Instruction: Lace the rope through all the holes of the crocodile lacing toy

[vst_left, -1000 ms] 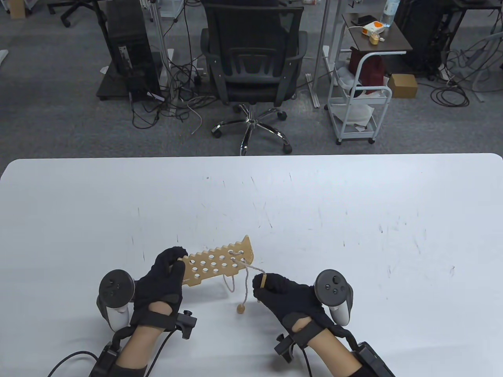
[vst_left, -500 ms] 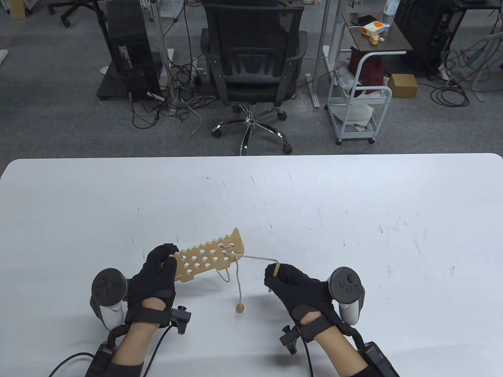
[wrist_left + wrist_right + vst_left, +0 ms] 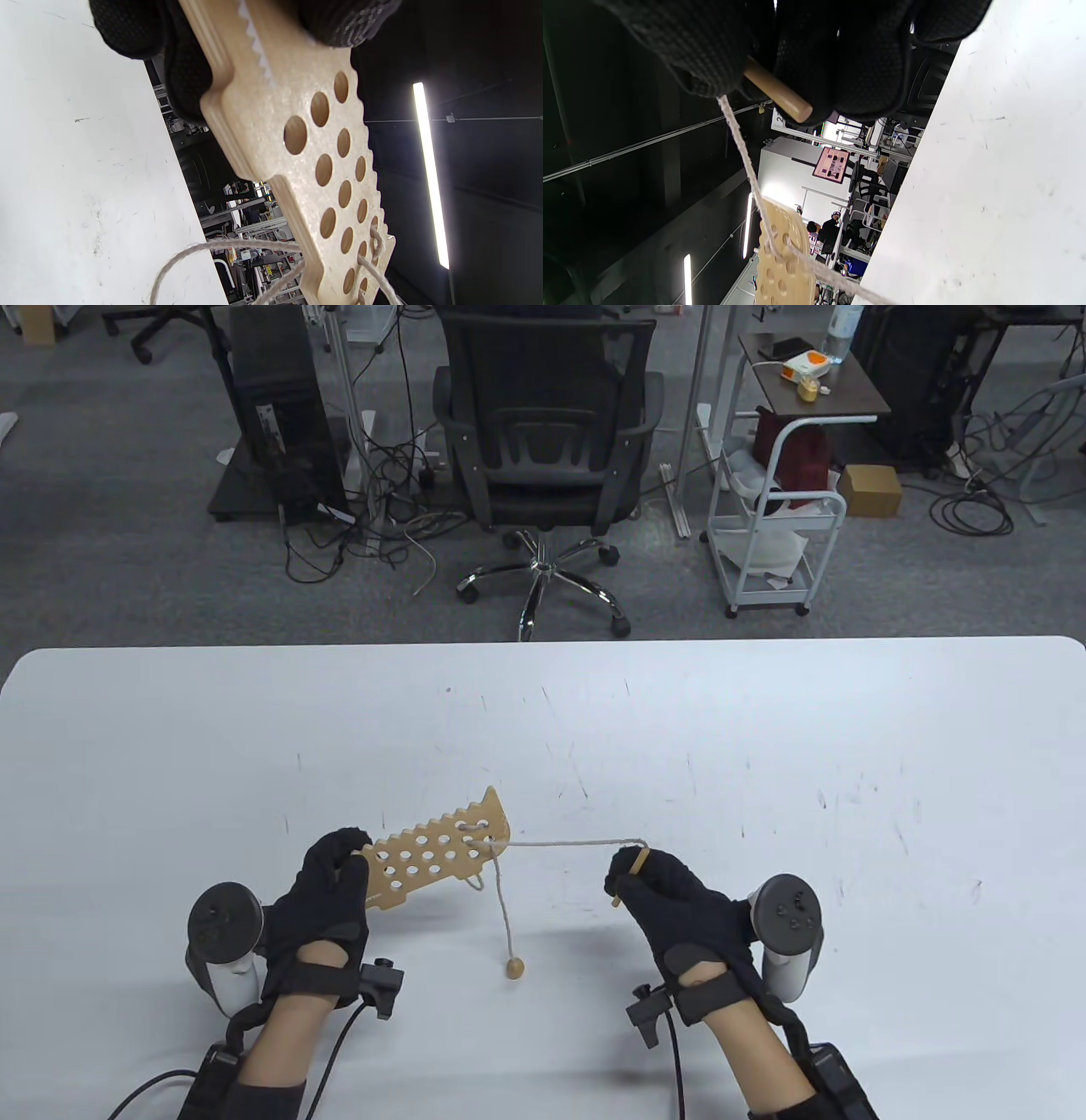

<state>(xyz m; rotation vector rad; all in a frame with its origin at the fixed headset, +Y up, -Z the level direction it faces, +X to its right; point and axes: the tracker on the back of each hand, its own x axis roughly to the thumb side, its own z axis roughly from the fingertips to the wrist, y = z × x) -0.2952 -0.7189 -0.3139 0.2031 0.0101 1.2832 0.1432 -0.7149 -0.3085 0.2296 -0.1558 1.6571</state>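
Left hand (image 3: 327, 891): grip closed round narrow end of wooden toy (image 3: 437, 857), held above tabletop (image 3: 764, 746), tilted, toothed edge away from person. Right hand (image 3: 679, 903): grip closed round wooden needle (image 3: 628, 869) at rope end. Rope (image 3: 573, 843) stretched straight from needle to holes at toy's wide end. Other rope end hangs down to bead (image 3: 514, 969) resting on tabletop between hands.

A scuffed white table (image 3: 764, 746) bears the rope's wooden bead (image 3: 515, 970).
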